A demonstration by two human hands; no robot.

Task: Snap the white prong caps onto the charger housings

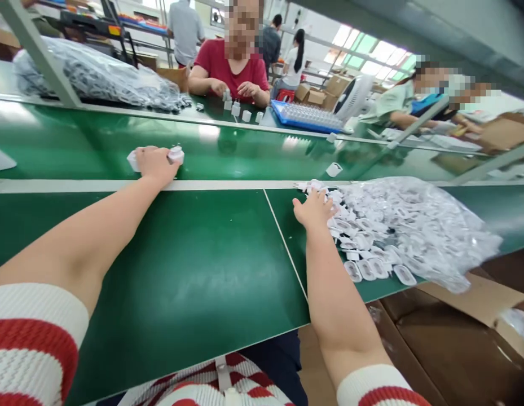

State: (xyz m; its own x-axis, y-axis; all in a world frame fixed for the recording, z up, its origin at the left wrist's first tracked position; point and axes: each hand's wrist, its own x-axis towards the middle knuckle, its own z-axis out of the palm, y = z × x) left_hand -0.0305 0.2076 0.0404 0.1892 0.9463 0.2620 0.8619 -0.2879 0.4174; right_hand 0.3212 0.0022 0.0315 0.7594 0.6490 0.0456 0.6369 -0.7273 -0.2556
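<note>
Over the green belt, my left hand (155, 165) is closed around white plastic parts; one with small prongs (176, 154) shows at its fingertips, and another white edge sticks out on its left side. My right hand (316, 208) lies with spread fingers on the left edge of a pile of small white parts (365, 239). Whether its fingertips touch one part in particular I cannot tell. The pile spills from a clear plastic bag (439, 225) on the green table (202, 254). A single white housing (334, 169) sits on the belt beyond my right hand.
Across the belt (253, 155), a person in a red shirt (234, 70) handles white parts. A large clear bag (105, 76) lies at the back left, a blue tray (306, 117) at the back. Metal posts cross the view; cardboard boxes (469, 316) stand at the lower right.
</note>
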